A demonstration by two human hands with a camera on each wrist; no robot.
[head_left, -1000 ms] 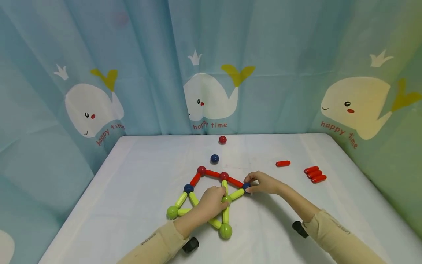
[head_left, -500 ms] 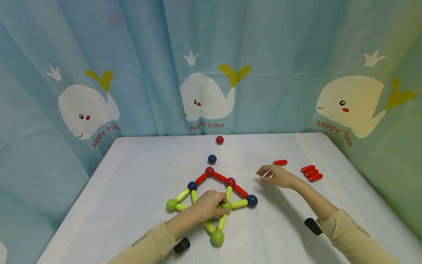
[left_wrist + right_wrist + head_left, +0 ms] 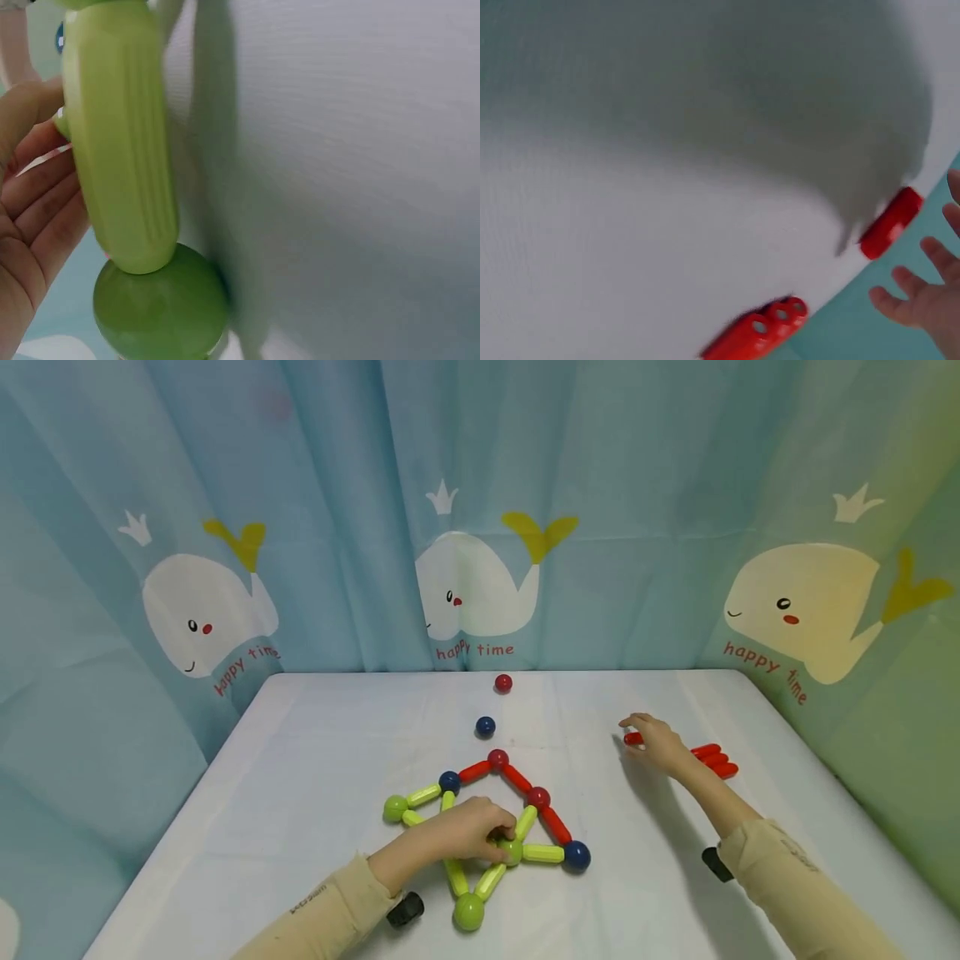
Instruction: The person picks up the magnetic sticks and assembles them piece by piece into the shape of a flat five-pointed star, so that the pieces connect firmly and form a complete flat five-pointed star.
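- At the far left, a blue curtain point(image 3: 337, 460) shows a white whale point(image 3: 180, 589) with "happy time" in red letters under it
- Up from the near edge comes a beige left sleeve point(image 3: 318, 922), its small dark lettering unreadable
- Beyond it, an outer green ball point(image 3: 395, 808) forms the left corner of a frame of sticks and balls lying on the white table point(image 3: 315, 743), with two yellow-green sticks point(image 3: 423, 795) running from it
- Next, a blue ball point(image 3: 449, 782) links yellow-green sticks to a red one
- Across the frame, the left hand point(image 3: 467, 832) pinches the middle green ball point(image 3: 513, 852) between thumb and fingers
- Nearest the person, a lower green ball point(image 3: 469, 912) makes the frame's tip
- Behind, a second whale point(image 3: 480, 593) also reads "happy time"; before it lie a loose blue ball point(image 3: 485, 727) and, farther back, a loose red ball point(image 3: 503, 683)
- Along the frame's right side, red sticks point(image 3: 555, 825) join two red balls point(image 3: 537, 798) and a corner blue ball point(image 3: 576, 857)
- Well to the right, the right hand point(image 3: 654, 745), fingers spread and gripping nothing, hovers just over a loose red stick point(image 3: 633, 738), partly covering it
- Beside that, three red sticks point(image 3: 722, 760) lie together
- Lowest right, the right sleeve point(image 3: 810, 893) bears lettering too small to read
- Farthest right, a third whale point(image 3: 810, 577) repeats "happy time"
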